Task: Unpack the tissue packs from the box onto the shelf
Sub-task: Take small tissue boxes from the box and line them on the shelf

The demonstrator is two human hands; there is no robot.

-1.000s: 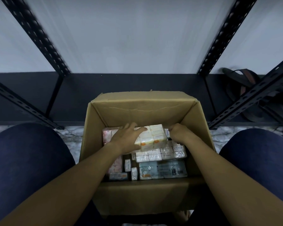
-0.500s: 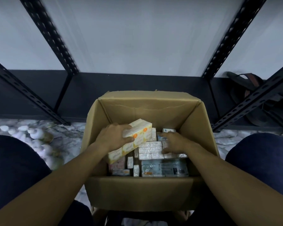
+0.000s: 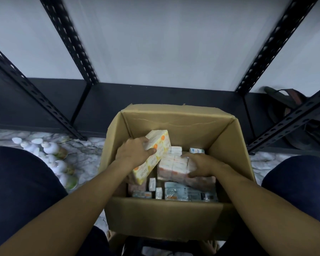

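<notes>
An open cardboard box (image 3: 166, 217) stands on the floor between my knees, with several tissue packs inside. My left hand (image 3: 135, 153) grips a long yellow-and-white tissue pack (image 3: 156, 154) with orange dots, tilted up above the box's left side. My right hand (image 3: 199, 164) grips a pink-and-white tissue pack (image 3: 171, 169) that lies on the pile in the box. Smaller packs (image 3: 183, 194) lie along the box's near side. The black shelf board (image 3: 107, 106) runs behind the box, low by the floor.
Black slotted shelf posts (image 3: 70, 41) rise at left and right of the box. Several white bottles (image 3: 52, 154) stand on the marble floor at left. A dark bag with straps (image 3: 288, 111) lies on the shelf at far right. My knees flank the box.
My left hand has lifted the yellow pack off the pile and tilted it up to the left. My right hand has moved onto the pink pack and curled round it.
</notes>
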